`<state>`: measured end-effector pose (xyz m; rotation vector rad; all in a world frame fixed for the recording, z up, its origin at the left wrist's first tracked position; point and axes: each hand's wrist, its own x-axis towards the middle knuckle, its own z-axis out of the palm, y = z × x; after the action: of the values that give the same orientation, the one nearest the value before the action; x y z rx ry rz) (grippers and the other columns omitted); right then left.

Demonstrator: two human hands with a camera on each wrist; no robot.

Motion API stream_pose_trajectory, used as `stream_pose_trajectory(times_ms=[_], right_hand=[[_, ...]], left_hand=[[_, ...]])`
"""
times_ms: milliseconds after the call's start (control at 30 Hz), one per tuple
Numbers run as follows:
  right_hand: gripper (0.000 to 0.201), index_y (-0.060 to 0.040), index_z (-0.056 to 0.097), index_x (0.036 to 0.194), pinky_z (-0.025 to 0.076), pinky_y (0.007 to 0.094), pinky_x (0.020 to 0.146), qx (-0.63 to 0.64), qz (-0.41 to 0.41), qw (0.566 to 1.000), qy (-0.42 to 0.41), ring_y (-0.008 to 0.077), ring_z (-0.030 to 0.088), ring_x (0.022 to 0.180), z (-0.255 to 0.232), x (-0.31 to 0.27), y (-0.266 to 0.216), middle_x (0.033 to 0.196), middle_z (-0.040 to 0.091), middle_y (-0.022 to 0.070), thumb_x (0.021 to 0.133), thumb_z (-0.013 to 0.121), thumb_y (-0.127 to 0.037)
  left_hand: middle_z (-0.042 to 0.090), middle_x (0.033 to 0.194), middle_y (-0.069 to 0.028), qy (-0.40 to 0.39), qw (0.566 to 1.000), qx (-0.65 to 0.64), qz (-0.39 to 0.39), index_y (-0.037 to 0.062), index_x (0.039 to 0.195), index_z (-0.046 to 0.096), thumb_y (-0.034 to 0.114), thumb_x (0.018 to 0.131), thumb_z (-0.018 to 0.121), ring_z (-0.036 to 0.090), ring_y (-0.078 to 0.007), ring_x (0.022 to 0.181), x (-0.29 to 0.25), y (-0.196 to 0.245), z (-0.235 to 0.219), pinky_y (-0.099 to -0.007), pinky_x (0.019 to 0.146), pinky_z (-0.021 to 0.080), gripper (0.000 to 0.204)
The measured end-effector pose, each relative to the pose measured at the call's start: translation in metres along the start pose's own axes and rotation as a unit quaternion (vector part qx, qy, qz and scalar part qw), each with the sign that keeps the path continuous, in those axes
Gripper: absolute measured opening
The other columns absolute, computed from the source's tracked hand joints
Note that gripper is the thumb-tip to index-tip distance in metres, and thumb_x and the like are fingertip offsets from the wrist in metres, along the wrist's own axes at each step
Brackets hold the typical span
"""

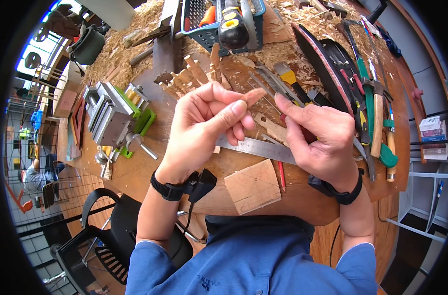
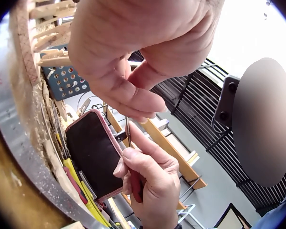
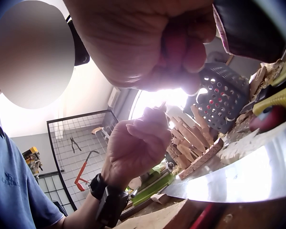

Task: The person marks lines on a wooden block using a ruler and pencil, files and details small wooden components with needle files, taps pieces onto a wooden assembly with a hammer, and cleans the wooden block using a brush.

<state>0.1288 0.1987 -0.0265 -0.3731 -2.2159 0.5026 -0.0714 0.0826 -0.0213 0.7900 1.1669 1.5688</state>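
Observation:
Between its thumb and fingers, my left hand [image 1: 197, 125] pinches a small piece of pale wood [image 1: 255, 96], raised over the table. My right hand [image 1: 324, 135] grips the red handle [image 2: 137, 188] of a slim tool whose narrow metal blade [image 2: 128, 134] points toward the left hand in the left wrist view. In the head view the right fingers cover most of this tool. Its exact kind I cannot tell. Below the hands lies a steel ruler [image 1: 256, 146]. Nearer the body are a square wooden board [image 1: 253, 187] with drawn lines and a red pencil [image 1: 281, 175].
A metal vise [image 1: 113, 110] with green parts stands at the left. Behind the hands, carved wooden sticks [image 1: 197, 70] stand in a rack, near a blue basket [image 1: 199, 37] of tools. A hammer [image 1: 377, 113] and other tools lie at the right. Shavings [image 1: 130, 37] cover the back.

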Motion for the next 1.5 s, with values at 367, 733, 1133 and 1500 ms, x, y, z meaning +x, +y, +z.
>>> stream_pose_trajectory(times_ms=[367, 733, 1133, 1500], right_hand=[[0.044, -0.0042, 0.079, 0.113, 0.043, 0.0329, 0.047, -0.007, 0.0, 0.999, 0.039, 0.0214, 0.052, 0.045, -0.001, -0.002, 0.003, 0.057, 0.054, 0.0074, 0.073, 0.069, 0.01], [0.043, -0.0045, 0.08, 0.113, 0.044, 0.0314, 0.047, -0.005, 0.0, 1.0, 0.026, 0.0197, 0.054, 0.045, -0.001, -0.001, 0.002, 0.057, 0.056, 0.0074, 0.074, 0.07, 0.009], [0.042, -0.0036, 0.079, 0.112, 0.043, 0.0328, 0.047, 0.022, -0.014, 0.999, 0.02, 0.0219, 0.054, 0.045, -0.001, -0.001, 0.002, 0.058, 0.059, 0.0086, 0.073, 0.07, 0.008], [0.043, -0.0047, 0.08, 0.111, 0.042, 0.0335, 0.047, 0.027, -0.018, 0.999, -0.007, 0.0213, 0.053, 0.046, -0.003, -0.001, -0.001, 0.059, 0.058, 0.0075, 0.072, 0.07, 0.008]], left_hand=[[0.072, 0.086, -0.0088, 0.015, 1.0, -0.008, 0.008, 0.0018, 0.111, 0.066, 0.009, 0.104, 0.065, 0.065, -0.0071, 0.065, 0.001, -0.001, -0.006, -0.0173, 0.056, 0.051, 0.01], [0.075, 0.088, -0.011, -0.003, 1.0, -0.012, 0.01, 0.0036, 0.109, 0.067, 0.008, 0.104, 0.065, 0.068, -0.0082, 0.067, 0.002, -0.002, -0.009, -0.0185, 0.058, 0.053, 0.007], [0.078, 0.098, -0.0151, 0.03, 0.998, 0.048, 0.021, 0.004, 0.103, 0.069, 0.005, 0.099, 0.071, 0.069, -0.0077, 0.075, 0.002, -0.002, -0.002, -0.0199, 0.066, 0.056, 0.005], [0.078, 0.095, -0.0119, 0.068, 0.996, 0.053, 0.012, 0.0002, 0.107, 0.071, 0.006, 0.097, 0.075, 0.068, -0.0067, 0.074, 0.001, -0.002, 0.001, -0.0184, 0.066, 0.054, 0.013]])
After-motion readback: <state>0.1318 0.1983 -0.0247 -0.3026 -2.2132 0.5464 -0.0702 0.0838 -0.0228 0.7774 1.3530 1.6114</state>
